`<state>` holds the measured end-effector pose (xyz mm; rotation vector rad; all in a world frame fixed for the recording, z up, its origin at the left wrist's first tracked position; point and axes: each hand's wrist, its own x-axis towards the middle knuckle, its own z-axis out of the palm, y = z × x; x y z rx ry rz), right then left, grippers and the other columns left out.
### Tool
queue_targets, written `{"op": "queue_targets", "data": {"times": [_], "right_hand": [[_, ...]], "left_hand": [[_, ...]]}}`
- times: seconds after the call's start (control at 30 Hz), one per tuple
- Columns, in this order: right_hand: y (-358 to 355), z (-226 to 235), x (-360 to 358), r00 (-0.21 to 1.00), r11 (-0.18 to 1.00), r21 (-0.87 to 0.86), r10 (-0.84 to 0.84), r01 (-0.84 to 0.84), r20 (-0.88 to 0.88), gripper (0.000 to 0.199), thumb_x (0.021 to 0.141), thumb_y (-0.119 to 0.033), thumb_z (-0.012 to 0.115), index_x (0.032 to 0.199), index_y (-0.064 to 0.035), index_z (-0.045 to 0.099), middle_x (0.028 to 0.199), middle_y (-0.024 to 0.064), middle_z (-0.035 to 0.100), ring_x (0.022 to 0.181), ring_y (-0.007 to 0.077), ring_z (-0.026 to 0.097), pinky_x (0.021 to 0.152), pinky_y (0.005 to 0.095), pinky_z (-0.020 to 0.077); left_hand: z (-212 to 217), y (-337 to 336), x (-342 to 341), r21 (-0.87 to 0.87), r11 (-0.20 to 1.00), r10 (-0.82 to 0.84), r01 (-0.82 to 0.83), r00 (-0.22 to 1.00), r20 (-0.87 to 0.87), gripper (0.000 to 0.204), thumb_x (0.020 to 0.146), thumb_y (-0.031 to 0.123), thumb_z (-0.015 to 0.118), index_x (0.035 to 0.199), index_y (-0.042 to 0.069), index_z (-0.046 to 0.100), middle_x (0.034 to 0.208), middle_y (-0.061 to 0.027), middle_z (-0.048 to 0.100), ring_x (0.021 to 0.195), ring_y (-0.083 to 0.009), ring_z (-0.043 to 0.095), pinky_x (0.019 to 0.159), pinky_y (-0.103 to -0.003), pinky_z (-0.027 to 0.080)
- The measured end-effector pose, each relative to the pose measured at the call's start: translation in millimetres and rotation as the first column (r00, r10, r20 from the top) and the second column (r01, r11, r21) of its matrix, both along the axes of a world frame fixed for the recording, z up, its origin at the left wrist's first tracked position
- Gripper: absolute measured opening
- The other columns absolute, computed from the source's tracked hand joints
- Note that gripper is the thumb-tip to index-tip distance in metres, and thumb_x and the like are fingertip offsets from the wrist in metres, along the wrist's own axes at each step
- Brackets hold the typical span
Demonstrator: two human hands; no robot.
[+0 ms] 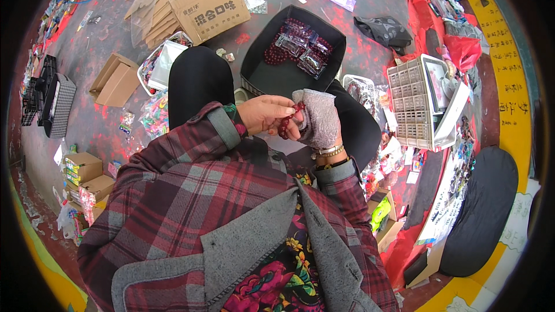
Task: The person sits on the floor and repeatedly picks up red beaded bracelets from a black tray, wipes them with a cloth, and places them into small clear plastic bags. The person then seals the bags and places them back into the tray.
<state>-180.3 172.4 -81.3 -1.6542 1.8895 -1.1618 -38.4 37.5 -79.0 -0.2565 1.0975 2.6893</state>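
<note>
a floor-level packing workshop is shown: flattened cardboard boxes (151, 8) are piled on the stained concrete floor (110, 40), and bagged beads are heaped in a black tray (260, 52) beside a plastic crate (413, 104).

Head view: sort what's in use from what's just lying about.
In use: left hand, gloved right hand, dark red bead string, black box of bagged beads.

Lying about: printed carton, flattened cardboard, white crate, black cushion.

Glossy red beads (284, 125), knitted grey glove (318, 118) (fuzzy), matt cardboard box (211, 7).
</note>
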Motion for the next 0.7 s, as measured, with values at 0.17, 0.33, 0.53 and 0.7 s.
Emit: {"op": "queue_targets", "data": {"times": [0.17, 0.33, 0.53, 0.7], "right_hand": [[-5, 2, 12, 0.624, 0.971, 0.048, -0.188, 0.234, 0.759, 0.018, 0.085, -0.017, 0.053, 0.094, -0.0034, 0.059, 0.08, 0.0066, 0.061, 0.067, 0.0178, 0.058, 0.06, 0.0268, 0.0467], [-15, 23, 15, -0.072, 0.868, 0.437, -0.433, 0.236, 0.899, 0.029, 0.084, -0.034, 0.052, 0.074, -0.0076, 0.054, 0.061, 0.0044, 0.055, 0.054, 0.0183, 0.055, 0.05, 0.0286, 0.0443], [-2, -15, 2, 0.57, 0.994, -0.09, 0.11, -0.063, 0.815, 0.04, 0.088, -0.036, 0.042, 0.096, 0.0013, 0.054, 0.073, 0.0117, 0.056, 0.064, 0.022, 0.056, 0.058, 0.032, 0.0466], [3, -50, -4, -0.042, 0.99, -0.108, 0.104, -0.09, 0.994, 0.041, 0.094, -0.035, 0.034, 0.099, 0.0008, 0.054, 0.082, 0.0122, 0.059, 0.065, 0.0205, 0.057, 0.061, 0.032, 0.0482]], "left_hand": [[-12, -4, -3, -0.004, 0.997, -0.083, 0.083, 0.996, 0.045, 0.025, 0.094, 0.026, 0.044, 0.1, 0.003, 0.053, 0.089, -0.0177, 0.065, 0.075, -0.019, 0.064, 0.048, -0.018, 0.036], [-7, 2, -1, 0.092, 0.99, 0.111, -0.111, 0.994, 0.009, 0.022, 0.095, 0.022, 0.042, 0.098, 0.002, 0.052, 0.092, -0.0166, 0.064, 0.082, -0.0198, 0.064, 0.047, -0.019, 0.036], [-2, 0, -1, 0.104, 0.989, 0.101, -0.101, 0.995, -0.002, 0.025, 0.095, 0.023, 0.04, 0.098, 0.002, 0.052, 0.091, -0.0162, 0.064, 0.082, -0.0202, 0.064, 0.047, -0.019, 0.037], [-2, -1, -7, -0.046, 0.999, 0.01, -0.005, 0.994, 0.105, 0.031, 0.095, 0.03, 0.04, 0.09, 0.003, 0.054, 0.081, -0.0152, 0.065, 0.067, -0.0148, 0.063, 0.042, -0.018, 0.035]]}}
